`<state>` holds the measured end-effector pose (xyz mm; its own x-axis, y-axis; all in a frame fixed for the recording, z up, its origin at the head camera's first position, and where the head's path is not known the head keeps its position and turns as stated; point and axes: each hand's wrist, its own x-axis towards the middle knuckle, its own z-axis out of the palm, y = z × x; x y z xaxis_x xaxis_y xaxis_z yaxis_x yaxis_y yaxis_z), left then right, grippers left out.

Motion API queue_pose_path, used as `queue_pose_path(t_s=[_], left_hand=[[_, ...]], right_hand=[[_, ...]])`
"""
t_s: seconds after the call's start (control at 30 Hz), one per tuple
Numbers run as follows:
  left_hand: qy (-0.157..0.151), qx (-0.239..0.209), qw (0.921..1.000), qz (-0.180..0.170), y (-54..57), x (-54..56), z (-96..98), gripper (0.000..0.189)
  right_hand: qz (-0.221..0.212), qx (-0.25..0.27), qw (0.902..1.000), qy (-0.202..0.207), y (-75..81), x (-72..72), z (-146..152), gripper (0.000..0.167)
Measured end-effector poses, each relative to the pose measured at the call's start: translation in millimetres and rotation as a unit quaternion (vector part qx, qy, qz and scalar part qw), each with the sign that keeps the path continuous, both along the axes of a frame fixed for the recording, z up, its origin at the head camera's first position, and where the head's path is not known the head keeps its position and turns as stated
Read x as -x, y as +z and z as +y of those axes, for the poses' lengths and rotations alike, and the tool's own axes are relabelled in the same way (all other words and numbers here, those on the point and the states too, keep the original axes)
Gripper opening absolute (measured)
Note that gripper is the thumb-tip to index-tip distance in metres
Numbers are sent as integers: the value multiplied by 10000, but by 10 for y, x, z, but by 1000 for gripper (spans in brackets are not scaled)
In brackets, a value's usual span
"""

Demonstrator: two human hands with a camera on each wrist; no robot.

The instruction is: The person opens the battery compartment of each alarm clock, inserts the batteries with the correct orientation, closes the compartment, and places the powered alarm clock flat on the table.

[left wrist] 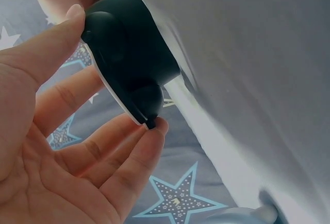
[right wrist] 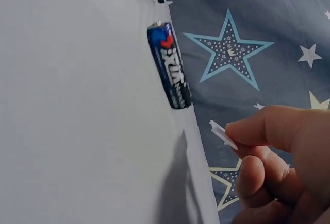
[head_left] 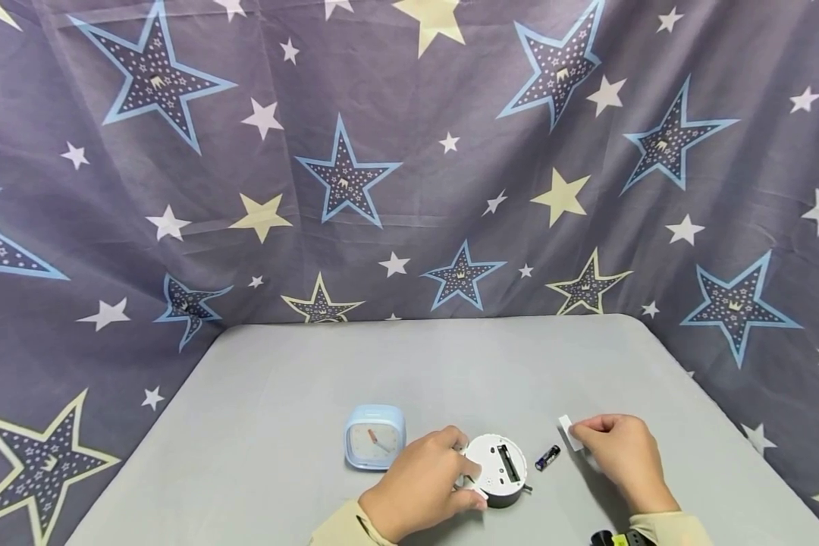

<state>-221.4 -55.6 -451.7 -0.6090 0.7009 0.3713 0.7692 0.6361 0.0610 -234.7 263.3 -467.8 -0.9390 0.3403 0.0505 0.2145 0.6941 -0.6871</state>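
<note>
My left hand (head_left: 419, 481) grips a round alarm clock (head_left: 490, 469) by its edge, white back facing up, with a long dark battery slot open in it. In the left wrist view the clock's dark green body (left wrist: 129, 44) shows between thumb and fingers, its face hidden. To the right of the clock, my right hand (head_left: 621, 453) pinches a small white battery cover (head_left: 570, 434) between thumb and forefinger, held above the table. That thin cover (right wrist: 223, 134) is seen nearly edge-on in the right wrist view. A blue and black battery (right wrist: 169, 65) lies on the table between the two hands.
A light blue square alarm clock (head_left: 375, 437) stands to the left, behind my left hand. The grey table (head_left: 280, 379) meets a star-patterned cloth (head_left: 409, 152) at the back and sides. A dark watch-like band (head_left: 628, 538) is on the right wrist.
</note>
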Motion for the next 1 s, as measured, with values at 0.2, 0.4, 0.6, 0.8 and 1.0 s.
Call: queue_pose_path(t_s=[0.2, 0.4, 0.6, 0.8, 1.0], left_hand=[[-4, 16, 10000, -2, 8, 3, -16, 40], [-28, -4, 10000, 86, 12, 0, -23, 39], [-76, -29, 9999, 141, 0, 11, -31, 40], [-72, -14, 9998, 190, -9, 18, -33, 40], [-65, 9, 9999, 99, 7, 5, -20, 40]], right_hand=[[-183, -44, 9998, -8, -38, 31, 22, 23], [-295, -46, 9995, -29, -48, 31, 33, 21], [-291, -65, 9995, -69, -53, 31, 29, 21], [-304, -188, 9994, -33, -71, 37, 50, 18], [-402, -441, 9977, 319, -57, 61, 99, 13]])
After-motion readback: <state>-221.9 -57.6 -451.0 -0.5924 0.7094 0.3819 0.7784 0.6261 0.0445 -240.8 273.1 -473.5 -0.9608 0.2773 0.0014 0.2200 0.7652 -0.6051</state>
